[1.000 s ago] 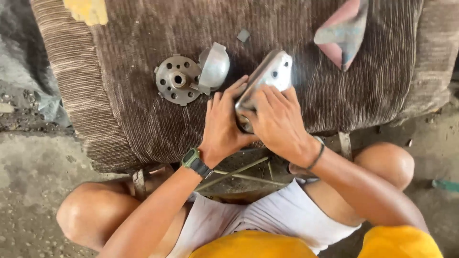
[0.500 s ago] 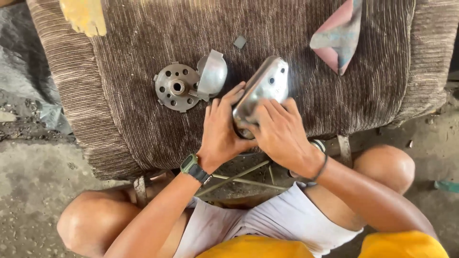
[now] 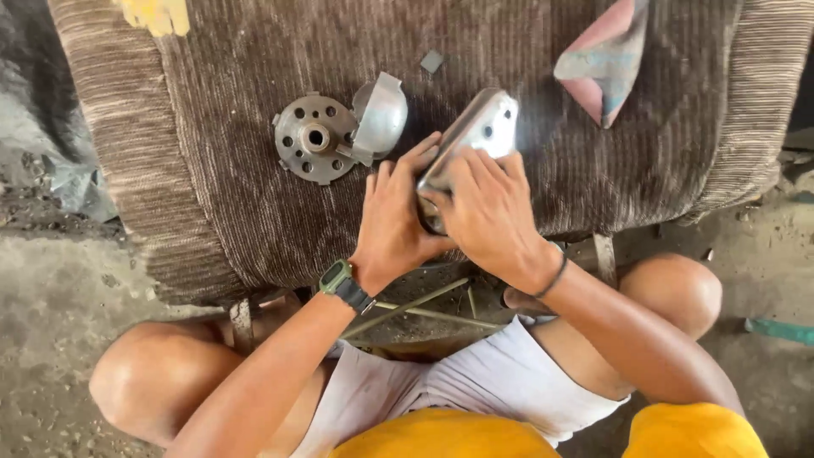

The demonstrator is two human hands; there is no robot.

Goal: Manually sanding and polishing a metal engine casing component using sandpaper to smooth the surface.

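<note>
A shiny, rounded metal cover [image 3: 479, 127] lies on a brown corduroy cushion [image 3: 254, 220]. My left hand [image 3: 394, 220] grips its near left side, a dark watch on the wrist. My right hand [image 3: 492, 212] presses on its near end from the right, fingers curled over the metal; whether something lies under those fingers is hidden. Left of my hands sit a round perforated metal disc [image 3: 312, 137] and a domed metal shell [image 3: 380, 114], touching each other.
A folded piece of red and grey abrasive paper [image 3: 604, 59] lies at the cushion's upper right. A small grey chip [image 3: 432, 61] rests above the cover. Something yellow [image 3: 157, 13] sits at the upper left. Dirt floor surrounds; my bare knees flank the cushion's front.
My hands have shifted slightly on the metal cover and its far end has tilted a little, as in a rubbing stroke. The disc and shell have stayed put.
</note>
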